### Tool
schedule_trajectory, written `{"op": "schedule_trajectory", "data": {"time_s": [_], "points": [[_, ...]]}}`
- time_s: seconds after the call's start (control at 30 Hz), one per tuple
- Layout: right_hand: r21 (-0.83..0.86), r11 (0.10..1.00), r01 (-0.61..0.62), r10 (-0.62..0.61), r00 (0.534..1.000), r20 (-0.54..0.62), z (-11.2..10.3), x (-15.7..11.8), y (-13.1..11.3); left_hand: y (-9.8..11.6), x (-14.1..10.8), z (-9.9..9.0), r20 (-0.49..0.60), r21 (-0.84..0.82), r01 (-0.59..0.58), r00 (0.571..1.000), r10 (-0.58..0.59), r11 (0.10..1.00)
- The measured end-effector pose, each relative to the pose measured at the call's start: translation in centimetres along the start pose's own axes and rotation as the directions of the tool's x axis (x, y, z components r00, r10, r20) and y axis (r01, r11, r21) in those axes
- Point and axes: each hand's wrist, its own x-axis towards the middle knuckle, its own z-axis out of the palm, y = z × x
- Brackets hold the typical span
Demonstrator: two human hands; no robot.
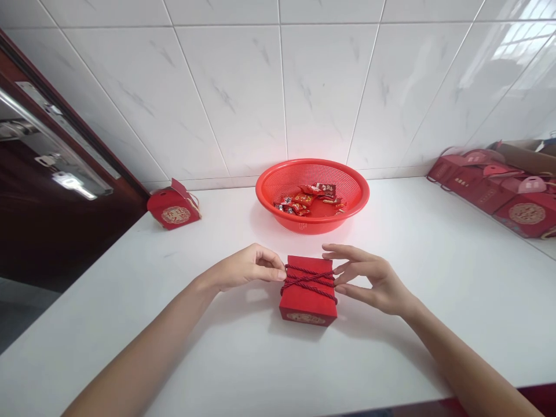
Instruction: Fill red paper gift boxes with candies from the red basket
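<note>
A small red gift box (306, 300) lies on the white table in front of me, with a gold pattern on the side facing me. Dark red twisted cord (309, 280) runs across its top in several strands, some crossing. At the box's left edge, my left hand (252, 268) pinches the cord between thumb and forefinger. On the other side my right hand (372, 280) has its fingers spread, and their tips touch or nearly touch the box's right edge and the cord there. The box's underside is hidden.
Behind the box stands a red plastic basket (313, 227) with several wrapped candies (299, 201) in it. A red box with a handle (174, 209) sits at the back left. Several more red boxes (490, 185) line the right wall. A door with keys (73, 182) is at the left.
</note>
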Motion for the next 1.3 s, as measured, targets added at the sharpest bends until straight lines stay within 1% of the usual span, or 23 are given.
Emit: {"op": "schedule_trajectory", "data": {"time_s": [0.1, 0.2, 0.3, 0.37, 0.43, 0.5, 0.6, 0.63, 0.7, 0.77, 0.83, 0.9, 0.93, 1.0, 1.07, 1.1, 1.2, 1.3], "points": [[0.119, 0.977, -0.177, 0.184, 0.982, -0.052, 0.5, 0.1, 0.2, -0.2, 0.1, -0.2, 0.011, -0.006, 0.008, 1.0, -0.008, 1.0], [0.217, 0.927, -0.305, 0.322, 0.946, -0.044, 0.8, 0.3, 0.3, -0.4, 0.0, -0.3, 0.026, -0.033, 0.031, 0.999, -0.03, 0.999], [0.305, 0.87, -0.388, 0.41, 0.912, -0.009, 1.1, 0.5, 0.3, -0.7, -0.1, -0.2, 0.004, -0.059, 0.067, 0.998, -0.067, 0.996], [0.325, 0.844, -0.427, 0.453, 0.892, -0.004, 1.2, 0.6, 0.1, -1.0, -0.2, -0.1, -0.004, -0.095, 0.09, 0.996, -0.091, 0.991], [0.307, 0.831, -0.463, 0.491, 0.871, -0.017, 1.2, 0.7, -0.2, -1.4, -0.1, 0.0, 0.026, -0.141, 0.104, 0.995, -0.101, 0.985], [0.296, 0.801, -0.521, 0.548, 0.836, -0.01, 1.1, 0.8, -0.4, -1.9, 0.0, 0.0, 0.065, -0.173, 0.105, 0.993, -0.094, 0.979], [0.286, 0.725, -0.626, 0.629, 0.772, 0.094, 0.6, 1.0, -0.3, -2.5, 0.4, 0.0, 0.086, -0.204, 0.085, 0.994, -0.068, 0.975], [0.284, 0.706, -0.648, 0.636, 0.758, 0.149, 0.4, 1.0, -0.2, -2.7, 0.6, 0.0, 0.087, -0.212, 0.073, 0.995, -0.056, 0.974], [0.286, 0.689, -0.666, 0.61, 0.746, 0.266, 0.0, 1.0, 0.1, -3.0, 0.8, 0.1, 0.089, -0.228, 0.047, 0.996, -0.027, 0.973], [0.3, 0.689, -0.66, 0.554, 0.746, 0.37, -0.3, 1.0, 0.3, -3.1, 1.0, 0.3, 0.106, -0.244, 0.028, 0.994, -0.002, 0.969], [0.308, 0.694, -0.651, 0.499, 0.743, 0.446, -0.3, 0.8, 0.5, -3.2, 1.0, 0.5, 0.143, -0.258, 0.017, 0.989, 0.021, 0.966], [0.327, 0.706, -0.628, 0.45, 0.754, 0.479, -0.2, 0.7, 0.6, -3.1, 0.9, 0.7, 0.171, -0.259, -0.009, 0.984, 0.055, 0.966], [0.338, 0.72, -0.606, 0.424, 0.77, 0.478, -0.1, 0.7, 0.6, -3.1, 0.9, 0.8, 0.169, -0.253, -0.032, 0.983, 0.076, 0.967], [0.353, 0.77, -0.532, 0.371, 0.823, 0.431, 0.0, 0.8, 0.6, -3.2, 0.9, 0.9, 0.121, -0.225, -0.095, 0.985, 0.125, 0.97], [0.334, 0.832, -0.443, 0.325, 0.877, 0.354, -0.1, 0.9, 0.6, -3.3, 1.0, 1.0, 0.039, -0.19, -0.157, 0.985, 0.167, 0.969], [0.318, 0.855, -0.409, 0.31, 0.896, 0.318, -0.1, 1.0, 0.5, -3.4, 1.1, 1.0, -0.001, -0.186, -0.178, 0.983, 0.181, 0.966], [0.284, 0.899, -0.333, 0.279, 0.936, 0.216, -0.4, 1.0, 0.6, -3.8, 1.4, 1.2, -0.105, -0.232, -0.227, 0.972, 0.208, 0.946], [0.264, 0.928, -0.263, 0.242, 0.964, 0.111, -0.6, 0.8, 0.8, -4.2, 1.7, 1.6, -0.201, -0.252, -0.325, 0.939, 0.279, 0.911]]}}
